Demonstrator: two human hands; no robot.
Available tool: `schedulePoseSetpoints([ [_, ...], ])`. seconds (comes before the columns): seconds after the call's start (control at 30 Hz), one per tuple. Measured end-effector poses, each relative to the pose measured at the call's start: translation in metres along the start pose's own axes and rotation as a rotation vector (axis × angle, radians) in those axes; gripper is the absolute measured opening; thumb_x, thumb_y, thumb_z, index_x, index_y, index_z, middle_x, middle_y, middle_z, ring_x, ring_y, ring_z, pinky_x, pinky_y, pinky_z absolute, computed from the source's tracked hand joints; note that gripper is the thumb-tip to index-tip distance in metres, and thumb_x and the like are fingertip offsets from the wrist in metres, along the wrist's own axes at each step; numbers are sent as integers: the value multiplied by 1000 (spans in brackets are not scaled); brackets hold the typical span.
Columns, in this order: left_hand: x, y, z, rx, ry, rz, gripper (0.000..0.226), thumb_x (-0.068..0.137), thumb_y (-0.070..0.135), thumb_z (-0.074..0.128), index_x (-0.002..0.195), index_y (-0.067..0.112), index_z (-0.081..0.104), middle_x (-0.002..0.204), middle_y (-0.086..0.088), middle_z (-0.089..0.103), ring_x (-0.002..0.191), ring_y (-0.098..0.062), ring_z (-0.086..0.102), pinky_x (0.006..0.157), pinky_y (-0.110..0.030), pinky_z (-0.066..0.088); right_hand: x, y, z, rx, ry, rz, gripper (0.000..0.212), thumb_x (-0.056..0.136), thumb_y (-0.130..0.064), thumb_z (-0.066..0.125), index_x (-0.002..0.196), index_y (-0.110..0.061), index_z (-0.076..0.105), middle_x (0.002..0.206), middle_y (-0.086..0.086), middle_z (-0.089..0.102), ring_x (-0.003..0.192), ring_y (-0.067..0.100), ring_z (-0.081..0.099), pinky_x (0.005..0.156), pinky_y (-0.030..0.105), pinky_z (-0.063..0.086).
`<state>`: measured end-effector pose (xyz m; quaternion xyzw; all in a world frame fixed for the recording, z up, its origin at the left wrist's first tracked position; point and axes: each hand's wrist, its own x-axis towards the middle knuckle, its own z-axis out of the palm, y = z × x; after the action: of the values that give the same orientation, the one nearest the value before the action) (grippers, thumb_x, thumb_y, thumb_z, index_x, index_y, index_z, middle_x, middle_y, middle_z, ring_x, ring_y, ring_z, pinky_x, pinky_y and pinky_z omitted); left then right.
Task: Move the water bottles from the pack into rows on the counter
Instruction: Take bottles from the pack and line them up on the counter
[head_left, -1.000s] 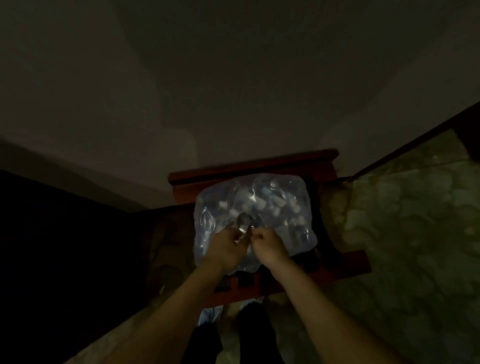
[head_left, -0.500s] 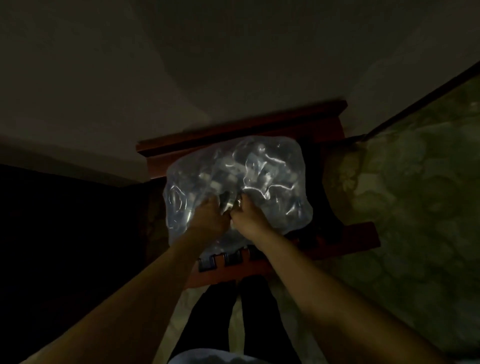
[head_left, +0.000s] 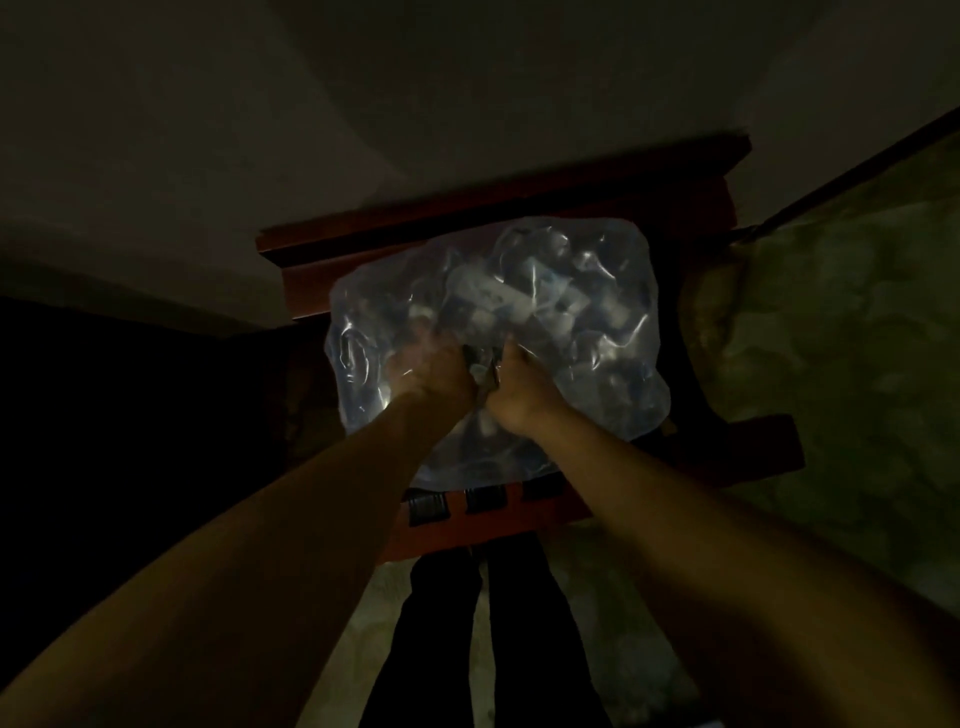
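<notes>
Both hands — left hand (head_left: 434, 371) and right hand (head_left: 519, 387) — meet, clamped on bunched wrap atop the pack (head_left: 493, 353), which rests on a reddish wooden stand (head_left: 519, 208), so a sudden tear could spill bottles off — dim light hides the edges.

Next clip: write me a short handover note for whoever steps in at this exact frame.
Left hand: grips the plastic wrap on top of the pack of water bottles.
Right hand: grips the same wrap right beside it, as if to tear it open.
Pack: rests on a reddish wooden stand, still wrapped.
Done: no bottle is out yet.
Left: open the wrap, move the bottles into rows on the counter. The light is dim; details are hard to see.
</notes>
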<state>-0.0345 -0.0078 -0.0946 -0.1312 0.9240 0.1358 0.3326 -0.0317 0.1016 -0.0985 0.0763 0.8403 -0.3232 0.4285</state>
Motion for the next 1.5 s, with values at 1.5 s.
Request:
schedulePoseSetpoints([
  [1.5, -63, -72, -59, -1290, 68, 324, 42, 80, 6, 75, 120, 13, 64, 112, 2, 71, 106, -11, 68, 82, -19, 54, -5, 12, 21, -537, -161, 54, 48, 96, -26, 58, 142, -17, 48, 148, 14, 44, 132, 33, 45, 111, 42, 40],
])
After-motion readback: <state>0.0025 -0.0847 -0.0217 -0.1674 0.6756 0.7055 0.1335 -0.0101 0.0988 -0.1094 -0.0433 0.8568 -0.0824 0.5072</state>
